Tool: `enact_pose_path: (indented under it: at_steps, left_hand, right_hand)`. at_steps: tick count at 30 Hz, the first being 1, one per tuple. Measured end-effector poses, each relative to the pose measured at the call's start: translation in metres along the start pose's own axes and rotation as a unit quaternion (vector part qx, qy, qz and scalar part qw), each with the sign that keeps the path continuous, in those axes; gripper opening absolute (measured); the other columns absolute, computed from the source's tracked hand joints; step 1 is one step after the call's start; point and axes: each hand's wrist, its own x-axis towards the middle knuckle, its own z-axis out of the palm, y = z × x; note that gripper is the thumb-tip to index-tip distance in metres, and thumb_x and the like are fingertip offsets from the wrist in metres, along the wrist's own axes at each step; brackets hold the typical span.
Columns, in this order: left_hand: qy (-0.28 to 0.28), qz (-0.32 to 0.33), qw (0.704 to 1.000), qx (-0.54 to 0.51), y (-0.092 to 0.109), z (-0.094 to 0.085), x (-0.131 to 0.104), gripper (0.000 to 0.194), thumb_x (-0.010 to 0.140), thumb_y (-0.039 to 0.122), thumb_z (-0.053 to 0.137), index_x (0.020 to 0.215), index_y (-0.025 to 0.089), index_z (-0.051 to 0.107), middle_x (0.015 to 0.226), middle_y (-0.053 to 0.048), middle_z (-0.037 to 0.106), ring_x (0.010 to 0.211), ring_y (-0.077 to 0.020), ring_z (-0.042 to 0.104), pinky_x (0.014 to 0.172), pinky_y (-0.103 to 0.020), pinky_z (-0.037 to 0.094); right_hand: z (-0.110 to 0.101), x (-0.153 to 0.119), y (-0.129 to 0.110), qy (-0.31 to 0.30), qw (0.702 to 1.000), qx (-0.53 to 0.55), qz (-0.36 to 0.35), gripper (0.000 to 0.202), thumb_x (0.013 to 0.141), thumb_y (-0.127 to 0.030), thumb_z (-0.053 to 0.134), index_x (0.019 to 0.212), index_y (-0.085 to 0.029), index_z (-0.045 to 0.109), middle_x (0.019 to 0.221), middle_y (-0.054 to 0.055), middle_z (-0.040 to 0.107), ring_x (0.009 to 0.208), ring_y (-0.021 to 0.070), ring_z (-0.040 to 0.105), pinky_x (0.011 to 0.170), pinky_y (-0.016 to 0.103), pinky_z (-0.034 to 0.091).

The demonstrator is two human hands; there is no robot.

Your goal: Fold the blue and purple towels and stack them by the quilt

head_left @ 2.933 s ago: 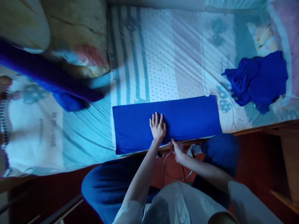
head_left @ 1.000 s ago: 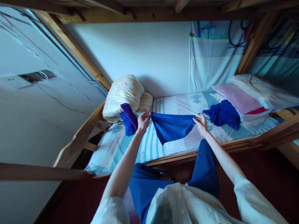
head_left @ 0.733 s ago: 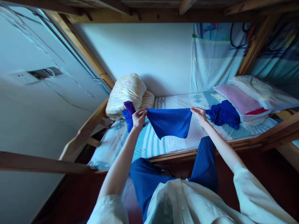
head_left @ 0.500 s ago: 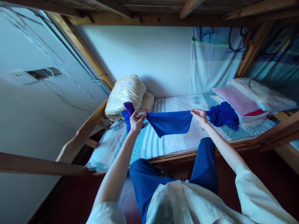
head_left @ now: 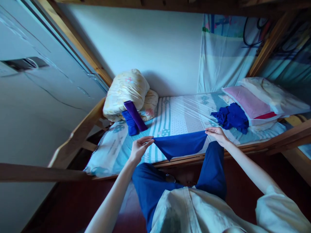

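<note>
A blue cloth [head_left: 182, 144] hangs stretched between my two hands, its lower edge sagging over the front of the bed. My left hand [head_left: 141, 147] pinches its upper left corner, and my right hand [head_left: 217, 134] pinches the upper right corner. Beyond my left hand, a rolled purple cloth [head_left: 135, 115] leans across a folded blue cloth [head_left: 130, 123] on the mattress. Past my right hand lies a crumpled heap of blue cloth [head_left: 232, 118].
The lower bunk's mattress [head_left: 175, 111] carries a patterned sheet. A cream quilt [head_left: 126, 92] is bundled at the left end, and a pink pillow [head_left: 247, 102] lies at the right under clear plastic. Wooden bunk rails [head_left: 286, 137] frame the bed, with an upper bunk overhead.
Both hands have come lower and closer to me, with the blue cloth held taut between them. The rolled purple cloth now shows fully. The camera view has shifted slightly.
</note>
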Motion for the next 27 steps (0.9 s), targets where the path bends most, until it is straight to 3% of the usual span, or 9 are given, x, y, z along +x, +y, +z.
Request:
enact_pose_path:
  at_steps: [7,12,16,19,23,27]
  left_hand:
    - [-0.018,-0.023,0.999,-0.02,-0.012,0.015,0.041,0.065,0.038,0.061,0.092,0.083,0.017,0.078,0.079,-0.009,0.076,0.079,-0.0249,0.07,0.071,-0.034,0.054]
    - [0.015,-0.022,1.0,-0.007,-0.01,0.041,0.096,0.053,0.049,0.051,0.09,0.084,0.015,0.074,0.072,-0.005,0.073,0.073,-0.02,0.065,0.067,-0.03,0.048]
    - [0.045,0.046,0.997,0.049,0.003,0.053,0.141,0.032,0.069,0.036,0.082,0.09,0.014,0.074,0.074,-0.002,0.072,0.077,-0.019,0.063,0.071,-0.03,0.046]
    - [0.047,0.122,0.989,0.067,0.0,0.05,0.156,0.023,0.079,0.029,0.075,0.095,0.013,0.075,0.084,-0.004,0.073,0.082,-0.0179,0.063,0.073,-0.03,0.045]
    - [0.057,0.157,0.982,0.093,-0.037,0.044,0.145,0.019,0.081,0.028,0.074,0.097,0.017,0.077,0.086,-0.003,0.073,0.074,-0.0155,0.056,0.069,-0.03,0.044]
    - [0.049,0.135,0.979,0.147,-0.108,0.046,0.11,0.018,0.081,0.031,0.072,0.094,0.02,0.079,0.079,-0.004,0.069,0.069,-0.0158,0.053,0.068,-0.031,0.045]
  right_hand:
    - [0.011,0.047,0.002,-0.024,0.999,-0.03,0.02,0.031,0.057,-0.029,0.091,0.084,-0.017,0.08,0.086,0.007,0.08,0.082,0.0187,0.071,0.072,0.027,0.051]
    - [0.033,0.103,0.003,0.034,0.998,-0.049,0.003,0.023,0.058,-0.023,0.086,0.078,-0.016,0.076,0.08,0.003,0.077,0.078,0.0151,0.068,0.074,0.025,0.05]
    - [0.046,0.142,0.0,0.083,0.989,-0.084,-0.088,0.022,0.067,-0.025,0.08,0.086,-0.016,0.075,0.084,0.005,0.077,0.075,0.0143,0.066,0.071,0.024,0.049]
    - [0.046,0.155,0.006,0.078,0.975,-0.118,-0.172,0.023,0.072,-0.029,0.075,0.091,-0.016,0.075,0.094,0.007,0.078,0.076,0.0143,0.065,0.07,0.024,0.049]
    - [0.037,0.154,0.039,0.045,0.963,-0.175,-0.198,0.023,0.076,-0.033,0.07,0.089,-0.014,0.076,0.089,0.008,0.077,0.07,0.0141,0.062,0.066,0.024,0.047]
    - [0.031,0.137,0.099,-0.003,0.962,-0.236,-0.136,0.018,0.077,-0.029,0.068,0.082,-0.015,0.078,0.081,0.007,0.077,0.071,0.0174,0.065,0.071,0.028,0.05]
